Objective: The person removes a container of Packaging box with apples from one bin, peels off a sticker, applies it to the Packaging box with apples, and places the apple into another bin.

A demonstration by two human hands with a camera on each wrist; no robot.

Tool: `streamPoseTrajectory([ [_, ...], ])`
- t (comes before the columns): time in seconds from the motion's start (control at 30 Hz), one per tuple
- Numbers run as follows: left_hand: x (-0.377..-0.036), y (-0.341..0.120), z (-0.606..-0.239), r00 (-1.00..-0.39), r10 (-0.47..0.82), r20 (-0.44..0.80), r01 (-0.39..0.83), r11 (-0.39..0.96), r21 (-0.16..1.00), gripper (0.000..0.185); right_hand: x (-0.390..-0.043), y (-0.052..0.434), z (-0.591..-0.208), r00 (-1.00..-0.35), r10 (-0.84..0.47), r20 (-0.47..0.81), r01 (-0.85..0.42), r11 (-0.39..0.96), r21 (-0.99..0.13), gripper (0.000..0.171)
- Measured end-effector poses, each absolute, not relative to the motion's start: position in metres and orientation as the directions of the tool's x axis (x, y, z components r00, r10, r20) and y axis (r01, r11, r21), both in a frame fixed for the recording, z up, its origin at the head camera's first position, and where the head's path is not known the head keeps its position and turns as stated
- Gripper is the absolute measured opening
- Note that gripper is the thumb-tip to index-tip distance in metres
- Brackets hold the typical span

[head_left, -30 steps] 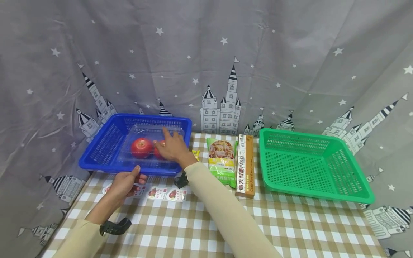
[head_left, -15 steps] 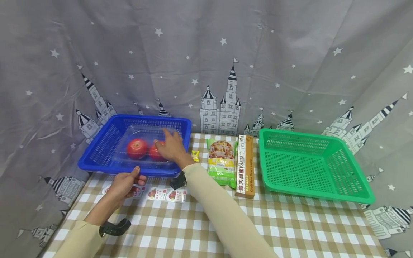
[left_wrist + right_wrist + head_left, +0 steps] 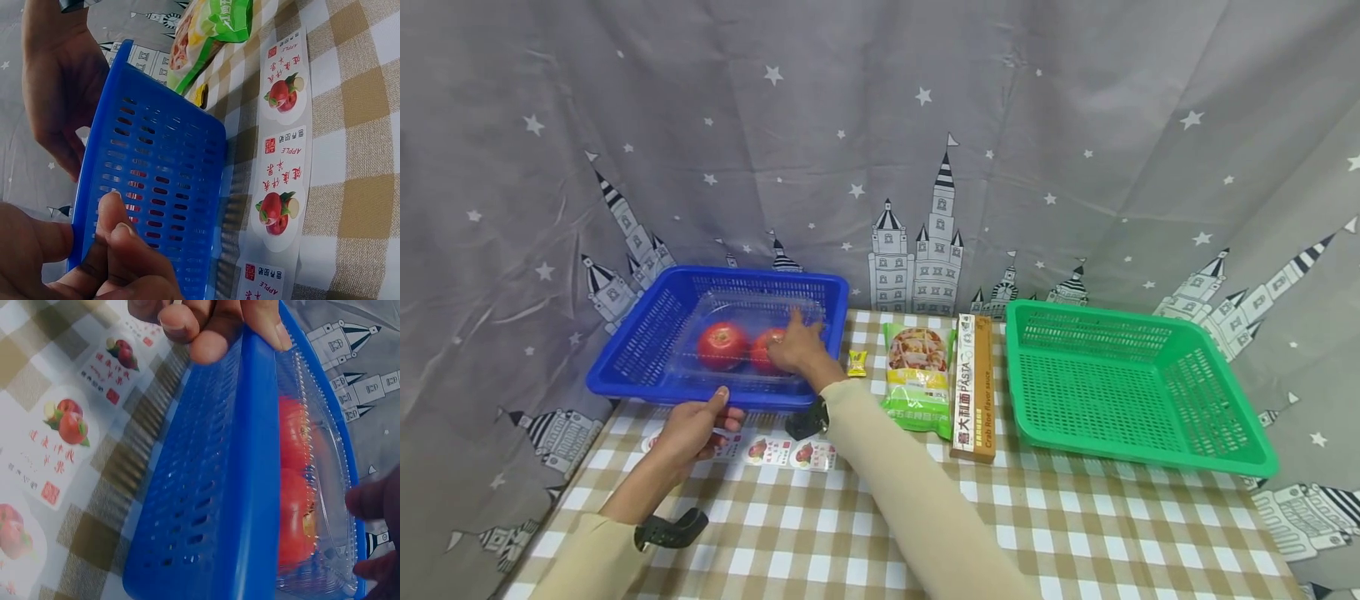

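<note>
In the head view, a clear plastic box [image 3: 741, 305] with two red apples [image 3: 723, 346] in it sits inside the blue basket [image 3: 625, 385] at the left. My left hand [image 3: 685, 432] grips the basket's near rim, thumb over the top and fingers outside. Over the box's right end is my right hand [image 3: 801, 348], fingers spread, overlapping the right apple. The right wrist view shows two of its fingertips [image 3: 365, 569] right at the edge of the box. Beneath the left hand, a strip of apple labels [image 3: 767, 450] lies on the checked cloth, partly hidden.
Right of the blue basket lie a small yellow packet [image 3: 857, 363], a green food bag [image 3: 917, 375] and a long pasta box [image 3: 973, 387]. A green basket [image 3: 1135, 383] stands farther right. A grey curtain [image 3: 880, 108] hangs behind the table.
The clear box with the apples has shifted a little left inside the blue basket. My right hand's fingers have drawn back slightly toward me. The left hand keeps its grip on the rim.
</note>
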State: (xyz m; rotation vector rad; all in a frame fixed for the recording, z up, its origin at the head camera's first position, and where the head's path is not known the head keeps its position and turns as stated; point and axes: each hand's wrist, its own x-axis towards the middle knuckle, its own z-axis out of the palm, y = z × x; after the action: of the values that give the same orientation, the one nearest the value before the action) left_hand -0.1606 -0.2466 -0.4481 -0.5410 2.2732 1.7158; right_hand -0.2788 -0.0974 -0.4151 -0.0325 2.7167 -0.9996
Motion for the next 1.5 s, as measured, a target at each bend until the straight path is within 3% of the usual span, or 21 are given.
streamPoseTrajectory([
  [0.33, -0.161, -0.247, -0.449, -0.903, -0.153, -0.402, -0.429, 0.242, 0.87, 0.056, -0.277, -0.101, -0.415, -0.968, -0.049, -0.246, 0.122, 0.767, -0.63, 0.079],
  [0.6, -0.16, -0.246, -0.448, -0.902, -0.15, -0.406, -0.431, 0.25, 0.867, 0.057, -0.276, -0.1, -0.415, -0.971, -0.04, -0.234, 0.135, 0.717, -0.684, 0.078],
  [1.07, -0.161, -0.247, -0.449, -0.9, -0.152, -0.41, -0.436, 0.268, 0.859, 0.058, -0.277, -0.093, -0.423, -0.986, -0.076, -0.145, 0.083, 0.533, -0.842, 0.083],
  [1.5, -0.161, -0.247, -0.45, -0.906, -0.137, -0.401, -0.423, 0.26, 0.868, 0.058, -0.273, -0.086, -0.414, -0.989, -0.091, -0.119, 0.058, 0.502, -0.863, 0.084],
])
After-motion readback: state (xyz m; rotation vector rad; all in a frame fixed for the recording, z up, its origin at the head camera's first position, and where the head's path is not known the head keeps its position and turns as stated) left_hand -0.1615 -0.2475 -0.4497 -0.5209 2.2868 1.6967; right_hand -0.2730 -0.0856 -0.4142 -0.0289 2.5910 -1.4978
